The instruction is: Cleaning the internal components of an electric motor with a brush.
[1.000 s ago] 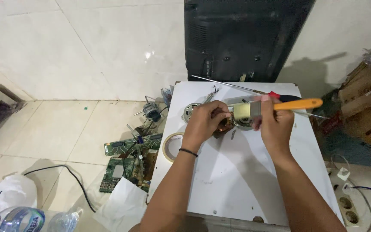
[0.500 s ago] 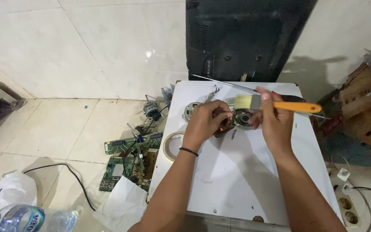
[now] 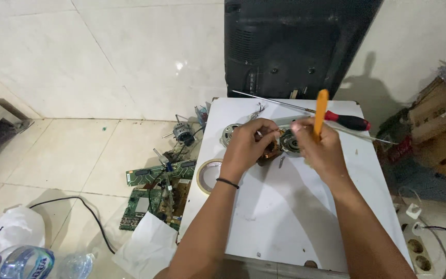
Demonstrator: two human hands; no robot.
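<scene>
My left hand (image 3: 248, 147) grips a small motor part (image 3: 273, 149) with copper windings on the white table (image 3: 285, 217). My right hand (image 3: 318, 147) holds a brush by its orange handle (image 3: 320, 113), which now points upward; the bristles are hidden behind the hand. A round metal motor piece (image 3: 288, 143) lies between the hands, and another round motor cap (image 3: 230, 133) sits just left of my left hand.
A red-and-black screwdriver (image 3: 344, 120) and long metal rods (image 3: 272, 99) lie at the table's far edge. A tape roll (image 3: 208, 175) hangs at the left edge. Circuit boards (image 3: 153, 194), a motor (image 3: 184, 133), bottles (image 3: 24, 263) and a power strip (image 3: 419, 245) lie on the floor. A dark television back (image 3: 295, 46) stands behind.
My right hand has turned the brush from lying sideways to standing with its orange handle up. The left hand has stayed on the motor part.
</scene>
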